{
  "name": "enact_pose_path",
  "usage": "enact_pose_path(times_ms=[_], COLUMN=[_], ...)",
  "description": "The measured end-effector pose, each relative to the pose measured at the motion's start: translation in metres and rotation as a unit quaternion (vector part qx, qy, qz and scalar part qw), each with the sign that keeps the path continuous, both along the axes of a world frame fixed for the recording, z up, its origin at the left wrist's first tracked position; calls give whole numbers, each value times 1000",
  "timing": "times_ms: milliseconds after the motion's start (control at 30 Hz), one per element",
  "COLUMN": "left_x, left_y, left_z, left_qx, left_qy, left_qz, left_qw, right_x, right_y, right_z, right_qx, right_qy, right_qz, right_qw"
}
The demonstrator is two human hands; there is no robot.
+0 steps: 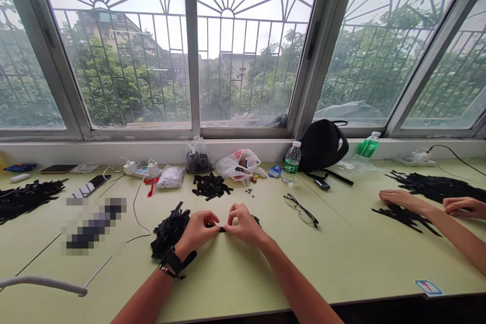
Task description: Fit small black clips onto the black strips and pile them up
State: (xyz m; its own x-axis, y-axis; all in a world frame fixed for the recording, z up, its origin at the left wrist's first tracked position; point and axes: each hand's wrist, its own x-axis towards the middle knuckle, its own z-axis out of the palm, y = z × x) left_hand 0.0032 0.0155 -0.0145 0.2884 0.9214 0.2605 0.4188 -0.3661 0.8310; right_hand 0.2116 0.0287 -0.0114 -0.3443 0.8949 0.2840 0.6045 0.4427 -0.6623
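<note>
My left hand (195,235) and my right hand (245,225) are close together over the table. Their fingers pinch a short black fabric strip (222,230) from both sides; most of it is covered by the fingertips. Left of my left hand, partly behind it, is a heap of black strips (169,230). A second pile of short black strips (211,186) sits further back. Several tiny dark pieces (249,192) lie near it. More small dark items (257,219) show just behind my right hand, too hidden to name.
Eyeglasses (301,210) lie to the right. A water bottle (291,163), a black bag (322,144), plastic bags (239,164) and a power strip (142,171) line the back. Another person's hands (404,200) work on black strips at right. A white cable (138,212) crosses the left.
</note>
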Motion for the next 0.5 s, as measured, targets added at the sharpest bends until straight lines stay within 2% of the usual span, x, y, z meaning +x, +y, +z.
enact_pose_path(times_ms=[133, 233, 367, 500], left_x=[0, 0, 1, 1], left_y=[-1, -3, -7, -8], left_z=[1, 2, 2, 2], left_qx=[54, 92, 103, 112], left_qy=[37, 48, 62, 88], left_qz=[10, -8, -34, -32], left_qw=[998, 995, 992, 989], right_x=[3, 11, 24, 30], right_y=[1, 2, 1, -1], right_z=[2, 8, 16, 18], right_qx=[18, 29, -3, -40], right_qy=[-1, 2, -14, -33], right_qz=[-20, -25, 36, 81], right_qw=[1000, 999, 999, 995])
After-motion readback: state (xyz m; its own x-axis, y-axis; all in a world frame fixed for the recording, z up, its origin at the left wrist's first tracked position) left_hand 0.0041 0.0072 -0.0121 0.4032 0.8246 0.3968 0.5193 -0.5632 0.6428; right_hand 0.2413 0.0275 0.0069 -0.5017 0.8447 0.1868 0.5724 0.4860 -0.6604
